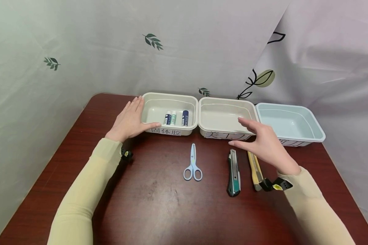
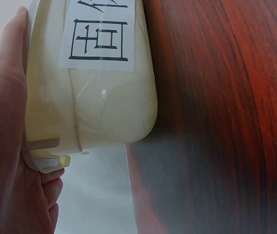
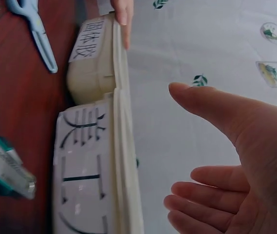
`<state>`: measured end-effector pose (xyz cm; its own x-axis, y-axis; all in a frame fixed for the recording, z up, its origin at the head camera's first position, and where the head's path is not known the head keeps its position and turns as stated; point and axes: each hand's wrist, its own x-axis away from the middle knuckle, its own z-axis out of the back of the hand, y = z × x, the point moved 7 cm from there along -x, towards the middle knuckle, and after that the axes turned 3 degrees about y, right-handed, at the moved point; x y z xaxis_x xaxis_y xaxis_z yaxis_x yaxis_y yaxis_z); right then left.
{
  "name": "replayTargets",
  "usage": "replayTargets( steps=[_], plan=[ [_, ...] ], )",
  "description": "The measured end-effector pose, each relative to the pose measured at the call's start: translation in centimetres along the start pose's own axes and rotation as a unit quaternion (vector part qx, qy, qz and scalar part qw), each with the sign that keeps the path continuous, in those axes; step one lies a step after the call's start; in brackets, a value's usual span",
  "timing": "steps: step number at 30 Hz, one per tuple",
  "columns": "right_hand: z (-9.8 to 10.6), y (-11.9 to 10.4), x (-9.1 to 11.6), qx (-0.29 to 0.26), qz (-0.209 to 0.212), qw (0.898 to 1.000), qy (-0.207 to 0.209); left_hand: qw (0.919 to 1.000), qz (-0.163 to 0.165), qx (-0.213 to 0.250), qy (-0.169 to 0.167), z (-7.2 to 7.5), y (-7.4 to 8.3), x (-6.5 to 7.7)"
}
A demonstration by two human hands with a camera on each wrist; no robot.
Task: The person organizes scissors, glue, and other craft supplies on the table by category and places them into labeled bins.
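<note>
My left hand (image 1: 129, 119) rests on the left corner of a cream bin (image 1: 150, 96), its fingers straight along the side rim and the thumb across the front rim. Three glue sticks (image 1: 185, 118) lie inside that bin. My right hand (image 1: 262, 139) hovers near the front right corner of the middle cream bin (image 1: 227, 101), thumb and fingers spread apart, holding nothing. Below it on the table lie a green-and-black utility knife (image 1: 234, 173) and a yellow utility knife (image 1: 255, 170), partly hidden by the hand and wrist. Blue scissors (image 1: 193, 163) lie further left.
A light blue bin (image 1: 319, 134) stands at the right end of the row, its front label (image 1: 294, 143) partly hidden. Paper labels also mark the two cream bins. The bins stand along the back of the brown table (image 1: 159, 211), before a pale leaf-patterned curtain (image 1: 110, 44).
</note>
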<state>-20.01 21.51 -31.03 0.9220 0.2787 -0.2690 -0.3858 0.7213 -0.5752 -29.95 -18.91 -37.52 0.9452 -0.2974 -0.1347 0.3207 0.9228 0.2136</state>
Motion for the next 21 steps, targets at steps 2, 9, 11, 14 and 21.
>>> replayTargets(
  steps=[2, 9, 11, 14, 21],
  plan=[
    [-0.2, 0.4, 0.6, 0.004, -0.007, 1.000, -0.006, 1.0000, -0.001, 0.000, 0.002, 0.1, 0.1, 0.0],
    [-0.7, 1.6, 2.9, 0.012, -0.028, 0.999, -0.016, 1.0000, -0.003, 0.000, 0.004, 0.1, 0.1, -0.1],
    [-0.8, 1.8, 3.4, 0.018, -0.027, 0.999, -0.012, 1.0000, -0.003, 0.001, 0.004, 0.1, 0.1, -0.1],
    [-1.1, 2.1, 4.1, 0.027, -0.029, 0.999, -0.007, 1.0000, -0.002, 0.000, 0.003, 0.1, 0.1, 0.0],
    [-2.4, 2.9, 5.3, 0.016, -0.065, 0.997, -0.037, 1.0000, -0.003, 0.004, 0.004, 0.0, 0.1, -0.1]
  ],
)
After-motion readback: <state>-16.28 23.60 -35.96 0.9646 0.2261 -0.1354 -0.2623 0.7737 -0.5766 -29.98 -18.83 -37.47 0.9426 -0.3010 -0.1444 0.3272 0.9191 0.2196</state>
